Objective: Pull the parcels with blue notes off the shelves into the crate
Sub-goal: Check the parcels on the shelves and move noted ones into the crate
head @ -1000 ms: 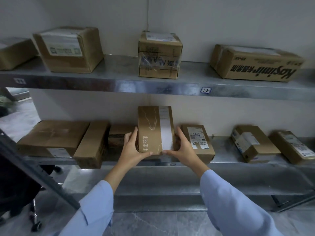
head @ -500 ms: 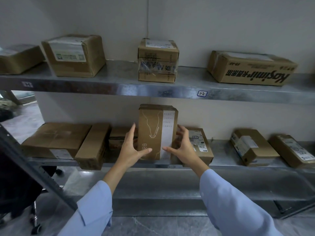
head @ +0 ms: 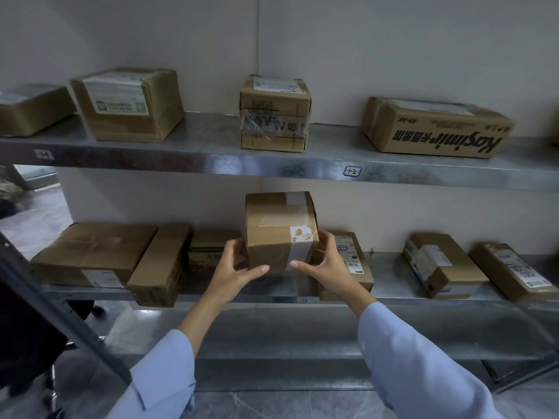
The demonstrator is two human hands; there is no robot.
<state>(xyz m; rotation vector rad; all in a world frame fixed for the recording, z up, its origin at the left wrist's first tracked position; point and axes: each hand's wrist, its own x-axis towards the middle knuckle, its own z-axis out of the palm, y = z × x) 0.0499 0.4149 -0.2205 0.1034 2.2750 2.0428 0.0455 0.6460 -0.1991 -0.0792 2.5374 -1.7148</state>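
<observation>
1. Where the light-blue sleeves (head: 163, 373) reach forward, both forearms rise toward the lower shelf (head: 390, 287).
2. Left hand (head: 234, 269) grasps the parcel (head: 279, 234) at its lower left edge, thumb across the front face, fingers wrapped behind.
3. Right hand (head: 328, 267) grasps the lower right edge the same way, thumb in front.
4. Parcel: brown taped carton with a white strip, tilted between the hands at the front of the lower shelf. Cannot tell whether its base touches the metal.
5. Same shelf, left: small carton (head: 208, 249) behind the left hand, then a narrow carton (head: 163, 264) overhanging the front edge, then a flat wide carton (head: 90, 249).
6. Same shelf, right: labelled carton (head: 351, 258) just beside the right hand; two angled cartons (head: 438, 264) farther along.
7. Upper shelf (head: 211, 140): tape-wrapped carton (head: 275, 113) above the parcel, printed carton (head: 435, 128) to its right, big labelled carton (head: 130, 104) to its left. Handwritten tag (head: 352, 171) on the shelf lip.
</observation>
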